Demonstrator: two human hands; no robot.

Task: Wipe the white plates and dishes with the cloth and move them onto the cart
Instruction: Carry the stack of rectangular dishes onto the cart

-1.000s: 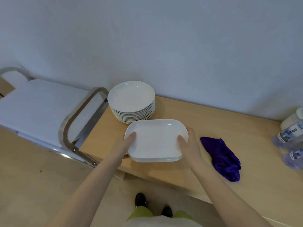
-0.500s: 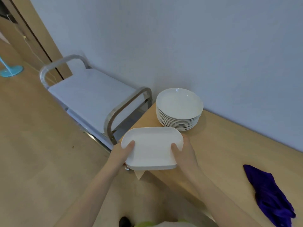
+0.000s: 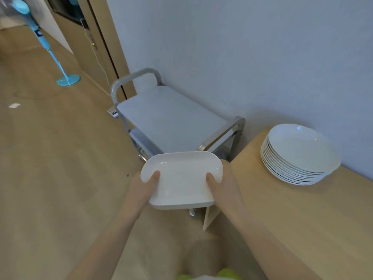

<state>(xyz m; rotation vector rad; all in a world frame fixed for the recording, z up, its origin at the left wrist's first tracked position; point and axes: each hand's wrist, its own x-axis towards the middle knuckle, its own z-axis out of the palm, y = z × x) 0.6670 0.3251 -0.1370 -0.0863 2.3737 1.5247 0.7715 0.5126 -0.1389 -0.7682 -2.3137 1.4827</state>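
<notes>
You hold the rectangular white dish point(image 3: 181, 178) by both ends, left hand point(image 3: 141, 188) and right hand point(image 3: 224, 188), so it may knock the cart's near handle point(image 3: 222, 134) if you carry it low.

Two bare forearms reach up from the bottom edge, with no sleeves, watch, rings or bands visible on them. The left grip point(image 3: 141, 188) and the right grip point(image 3: 224, 186) are bare, without gloves. At the very bottom edge a strip of white clothing point(image 3: 203, 277) shows between two patches of bright yellow-green fabric point(image 3: 228, 274), too cropped to tell which garments they belong to.
</notes>
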